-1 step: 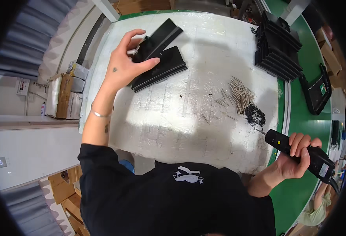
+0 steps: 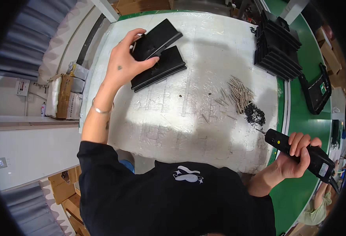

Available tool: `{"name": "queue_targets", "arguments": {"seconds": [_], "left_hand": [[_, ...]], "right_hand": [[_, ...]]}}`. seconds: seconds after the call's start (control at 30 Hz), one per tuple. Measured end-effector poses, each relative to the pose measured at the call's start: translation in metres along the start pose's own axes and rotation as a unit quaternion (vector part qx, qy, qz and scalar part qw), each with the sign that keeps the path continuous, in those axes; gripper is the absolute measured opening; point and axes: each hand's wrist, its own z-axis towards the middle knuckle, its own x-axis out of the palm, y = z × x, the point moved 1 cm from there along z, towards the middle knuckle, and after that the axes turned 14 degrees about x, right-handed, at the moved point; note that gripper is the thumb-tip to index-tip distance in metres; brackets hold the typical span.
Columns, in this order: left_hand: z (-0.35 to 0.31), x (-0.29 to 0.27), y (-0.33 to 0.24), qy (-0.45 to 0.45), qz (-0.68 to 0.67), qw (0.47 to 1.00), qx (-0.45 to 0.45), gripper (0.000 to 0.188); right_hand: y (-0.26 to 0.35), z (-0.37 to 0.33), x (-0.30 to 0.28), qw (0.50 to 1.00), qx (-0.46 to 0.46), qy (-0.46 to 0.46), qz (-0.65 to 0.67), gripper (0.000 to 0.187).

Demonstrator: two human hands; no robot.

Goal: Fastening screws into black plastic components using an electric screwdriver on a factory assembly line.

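The fingers of the left hand (image 2: 126, 63) were closed around one end of a flat, black, box-shaped piece (image 2: 159, 36). That piece was just above another flat black piece (image 2: 169, 65), which lay on the white, plastic-covered surface (image 2: 169, 126). The fingers of the right hand (image 2: 297, 157) were wrapped around a long black power screwdriver (image 2: 278, 140). Its thin tip was near a pile of tiny black bits (image 2: 255, 115), beside thin silver metal pins (image 2: 240, 94). Stacked black pieces (image 2: 277, 55) sat at the far right.
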Motion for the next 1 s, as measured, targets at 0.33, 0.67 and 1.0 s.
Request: {"name": "queue_targets", "arguments": {"seconds": [0.33,0.67,1.0], "left_hand": [[-0.031,0.021,0.021,0.186,0.095,0.977,0.053,0.1],[-0.03,0.02,0.017,0.219,-0.155,0.96,-0.085,0.114],[0.058,0.183,-0.229,0.523,-0.47,0.685,0.188,0.112]], "right_hand": [[0.002,-0.003,-0.008,0.999,0.002,-0.038,-0.015,0.024],[0.001,-0.014,0.003,1.0,0.008,-0.017,0.025,0.03],[0.055,-0.058,0.008,0.968,-0.001,0.248,0.043,0.032]]}}
